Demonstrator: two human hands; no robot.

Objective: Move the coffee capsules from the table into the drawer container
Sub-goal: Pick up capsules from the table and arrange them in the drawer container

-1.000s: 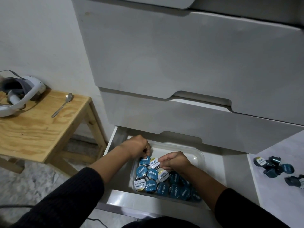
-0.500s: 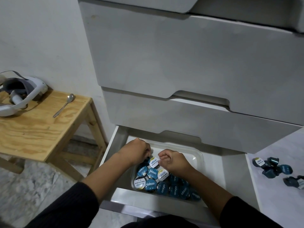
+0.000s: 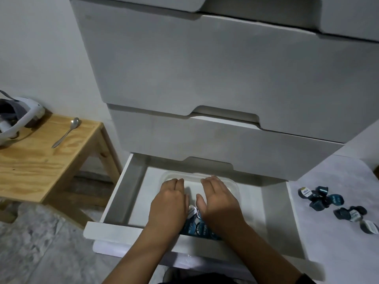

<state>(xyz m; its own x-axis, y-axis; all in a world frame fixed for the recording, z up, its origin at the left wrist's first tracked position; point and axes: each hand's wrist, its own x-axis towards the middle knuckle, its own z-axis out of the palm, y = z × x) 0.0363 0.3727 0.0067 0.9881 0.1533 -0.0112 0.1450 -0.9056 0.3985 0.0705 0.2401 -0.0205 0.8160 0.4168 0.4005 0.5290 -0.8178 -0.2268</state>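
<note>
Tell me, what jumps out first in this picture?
Two bare hands, the left hand and right hand, lie flat over teal foil-topped coffee capsules in a clear plastic container inside the open white bottom drawer. More dark teal capsules lie scattered on the white table at right.

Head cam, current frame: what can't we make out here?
- Capsules in the container: mostly hidden under the left hand and right hand; no count possible.
- Whether either palm holds a capsule: hidden, backs of hands face the camera.
- Headset on the wooden table: cut off by the left edge.
- Loose capsules at right: print too small to read.
</note>
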